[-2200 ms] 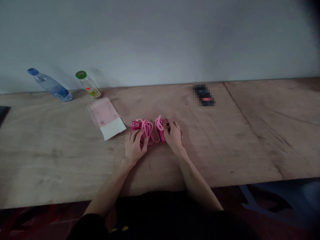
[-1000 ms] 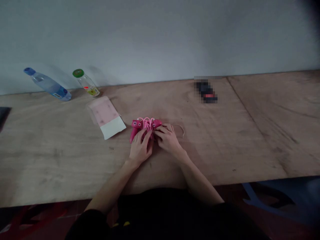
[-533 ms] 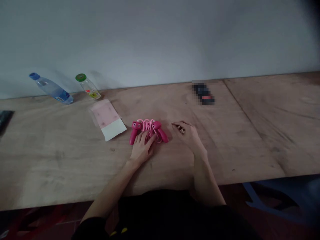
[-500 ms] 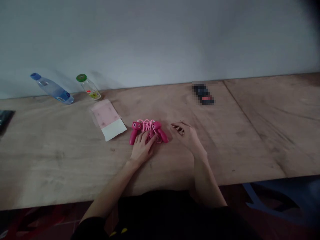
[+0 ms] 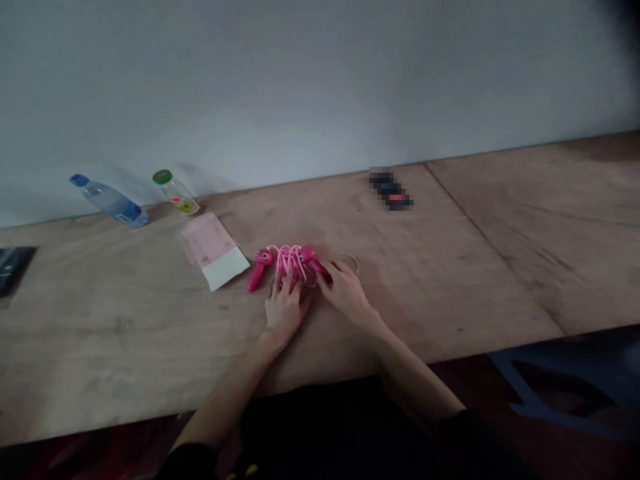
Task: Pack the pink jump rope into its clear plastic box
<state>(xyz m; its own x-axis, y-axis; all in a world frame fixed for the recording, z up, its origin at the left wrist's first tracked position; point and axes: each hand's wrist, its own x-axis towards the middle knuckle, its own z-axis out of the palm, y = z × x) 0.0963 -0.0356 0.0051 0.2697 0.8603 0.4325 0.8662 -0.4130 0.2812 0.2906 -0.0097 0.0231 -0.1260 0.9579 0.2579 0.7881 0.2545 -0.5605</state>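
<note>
A pink jump rope (image 5: 289, 259) lies bundled on the wooden table, between its two dark pink handles. The left handle (image 5: 257, 273) rests free on the wood. My left hand (image 5: 284, 308) has its fingers apart on the near side of the coiled cord. At the right handle (image 5: 309, 256), my right hand (image 5: 344, 288) closes its fingers round the lower end. A thin pale loop (image 5: 354, 259) lies just beyond my right hand, perhaps a rubber band.
Left of the rope lies a pink and white packet (image 5: 213, 247). Behind it are a green-capped glass bottle (image 5: 179, 195) and a blue plastic bottle (image 5: 113, 203). A blurred dark object (image 5: 390, 190) lies near the wall, and a black item (image 5: 14, 267) at far left.
My right hand has moved left onto the right handle. The thin loop now shows on the table beside it. The left handle sits farther from the cord, and the view has shifted slightly.
</note>
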